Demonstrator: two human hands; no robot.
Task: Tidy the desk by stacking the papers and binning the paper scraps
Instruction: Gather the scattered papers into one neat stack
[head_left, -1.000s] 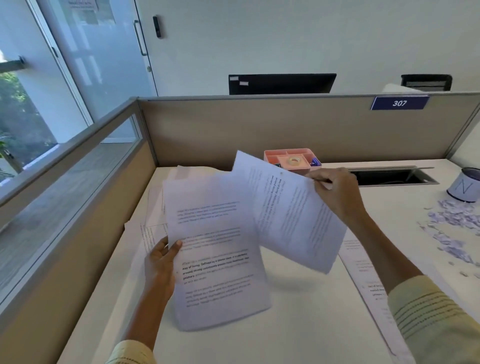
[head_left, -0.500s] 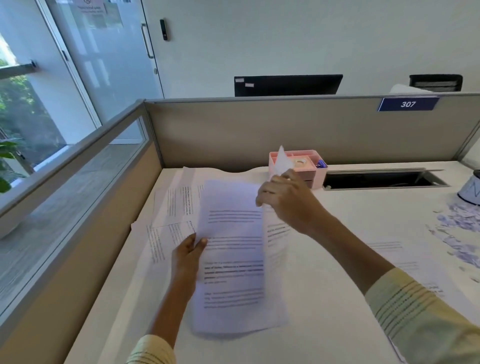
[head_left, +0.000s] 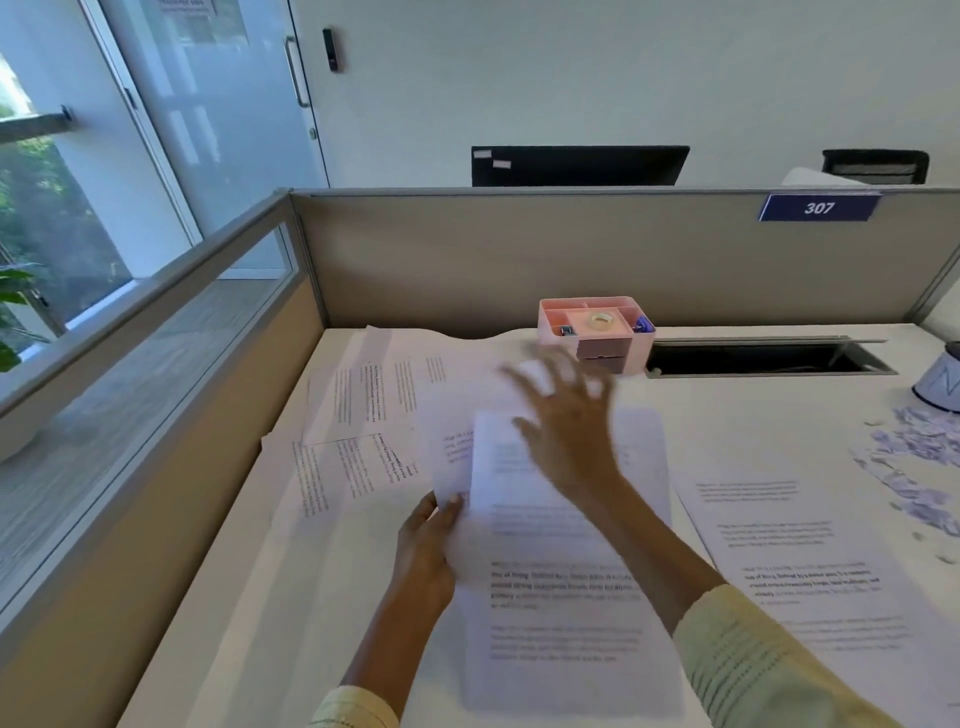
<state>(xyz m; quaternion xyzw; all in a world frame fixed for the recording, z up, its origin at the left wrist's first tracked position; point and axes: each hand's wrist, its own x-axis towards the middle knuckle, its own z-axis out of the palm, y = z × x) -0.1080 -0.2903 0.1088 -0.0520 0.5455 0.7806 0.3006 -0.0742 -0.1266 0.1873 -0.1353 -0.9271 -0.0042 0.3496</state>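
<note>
My left hand (head_left: 426, 551) grips the left edge of a small stack of printed papers (head_left: 561, 597), held low over the white desk (head_left: 249, 597). Above the stack's top my right hand (head_left: 566, 415) is blurred, fingers spread, holding nothing. More printed sheets (head_left: 358, 415) lie overlapping at the desk's far left corner. Another sheet (head_left: 789, 561) lies flat to the right of my right arm. A heap of pale paper scraps (head_left: 919, 467) covers the desk at the right edge.
A pink desk organiser (head_left: 597, 332) with a tape roll stands against the beige partition (head_left: 519, 254). A cable slot (head_left: 763, 358) opens to its right. A round white container (head_left: 943, 382) shows at the far right edge. A glass-topped divider (head_left: 156, 353) bounds the left.
My right hand laid its sheet onto the stack in my left hand, let go, and now reaches forward with fingers spread. The stack sank lower toward the desk.
</note>
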